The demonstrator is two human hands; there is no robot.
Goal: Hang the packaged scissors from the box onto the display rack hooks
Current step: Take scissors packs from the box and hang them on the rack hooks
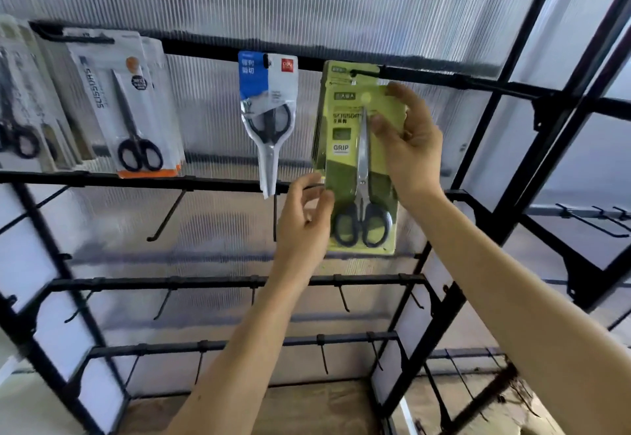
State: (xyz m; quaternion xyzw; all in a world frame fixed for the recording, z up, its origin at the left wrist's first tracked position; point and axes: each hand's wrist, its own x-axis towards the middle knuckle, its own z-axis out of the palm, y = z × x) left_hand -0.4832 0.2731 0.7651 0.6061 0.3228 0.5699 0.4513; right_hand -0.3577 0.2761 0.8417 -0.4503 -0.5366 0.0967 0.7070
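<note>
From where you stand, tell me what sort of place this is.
Most likely a shop's stationery display, or a mock-up of one. A black metal display rack carries rows of hooks, packaged scissors hang from its top rail, and the left hand and right hand hold a green pack there.

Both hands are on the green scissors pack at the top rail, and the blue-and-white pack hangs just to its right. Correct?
Not quite. The head view shows the blue-and-white pack hanging just to the left of the green scissors pack, not to its right. The rest holds: the left hand and the right hand are both on it at the top rail.
</note>
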